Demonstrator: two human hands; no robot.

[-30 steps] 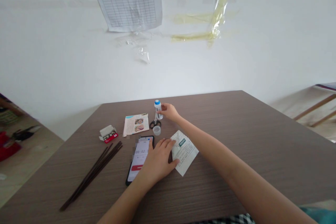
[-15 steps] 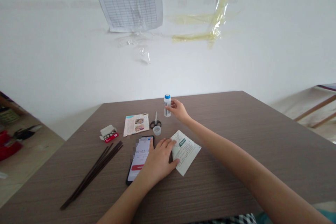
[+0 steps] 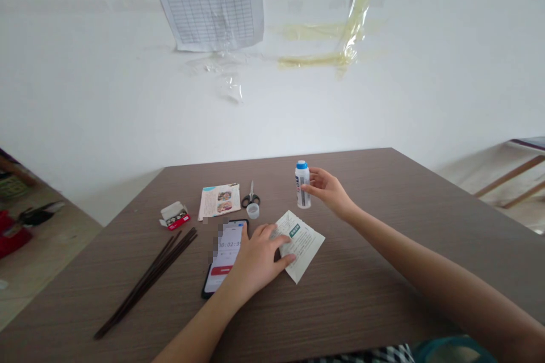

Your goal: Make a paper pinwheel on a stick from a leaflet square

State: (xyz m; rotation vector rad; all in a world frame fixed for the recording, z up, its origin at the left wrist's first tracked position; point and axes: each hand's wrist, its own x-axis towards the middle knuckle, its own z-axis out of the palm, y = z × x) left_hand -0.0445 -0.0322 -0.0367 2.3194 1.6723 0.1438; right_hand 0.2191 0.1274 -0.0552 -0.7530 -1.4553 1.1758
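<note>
My right hand [image 3: 327, 190] grips a small white glue bottle with a blue top [image 3: 302, 184], held upright above the brown table [image 3: 383, 272]. My left hand [image 3: 255, 261] lies flat, fingers spread, pressing the left edge of a folded printed paper [image 3: 303, 244] and partly covering a phone [image 3: 223, 255] that shows a timer. A clear cap [image 3: 253, 211] rests on the table just beyond the phone, beside small scissors [image 3: 251, 197].
A booklet with pictures [image 3: 219, 201] and a small red-and-white box [image 3: 175, 216] lie at the back left. Several dark sticks [image 3: 149, 281] lie diagonally at the left. A printed table sheet [image 3: 210, 0] and tape remnants hang on the white wall.
My right hand has lifted the glue bottle from beside the scissors and carried it to the right and nearer, above the folded paper. My left hand stayed on the paper.
</note>
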